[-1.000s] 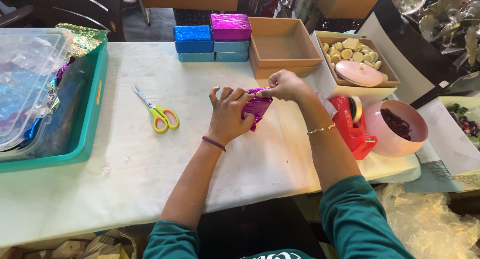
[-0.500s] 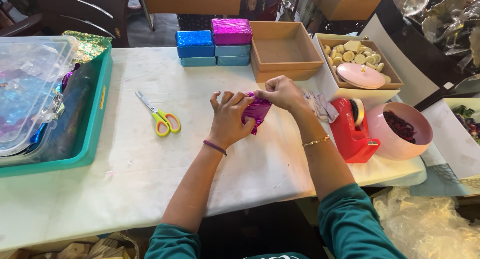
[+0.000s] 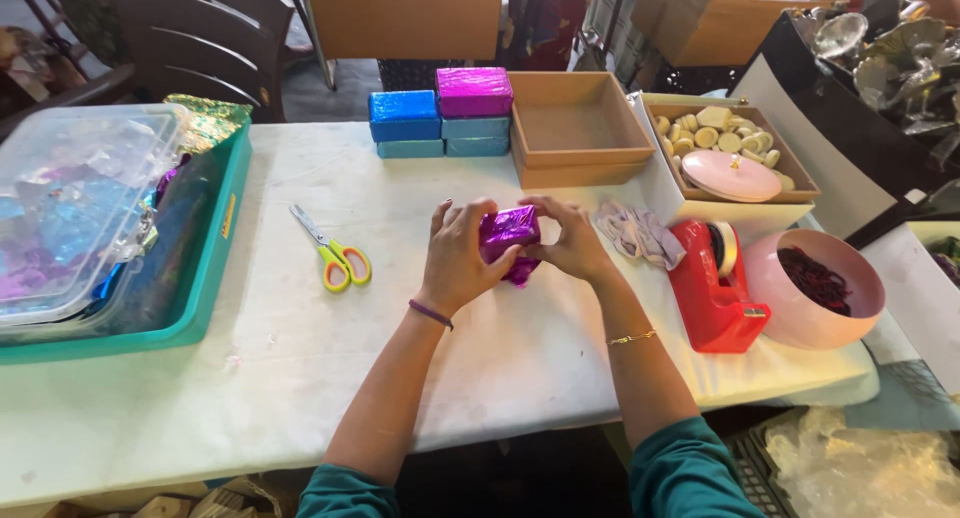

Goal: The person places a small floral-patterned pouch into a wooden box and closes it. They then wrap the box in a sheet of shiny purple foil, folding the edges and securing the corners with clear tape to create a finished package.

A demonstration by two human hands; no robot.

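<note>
A small box wrapped in shiny purple foil [image 3: 509, 235] stands on the white table [image 3: 300, 348] near its middle. My left hand [image 3: 458, 255] grips its left side and my right hand [image 3: 572, 240] grips its right side, fingers pressed on the foil. A loose fold of purple foil sticks out below the box. Yellow-and-green scissors [image 3: 334, 251] lie to the left of my left hand.
Wrapped blue and purple boxes [image 3: 441, 113] are stacked at the back. Beside them stand an empty brown cardboard box [image 3: 577, 128], a box of pale round pieces with a pink lid [image 3: 735, 158], a red tape dispenser [image 3: 715, 283] and a pink bowl [image 3: 818, 290]. A teal tray with foil sheets [image 3: 110, 228] fills the left.
The purple box has been turned upright between my hands, and both hands have closed in on its sides. The camera view has shifted slightly.
</note>
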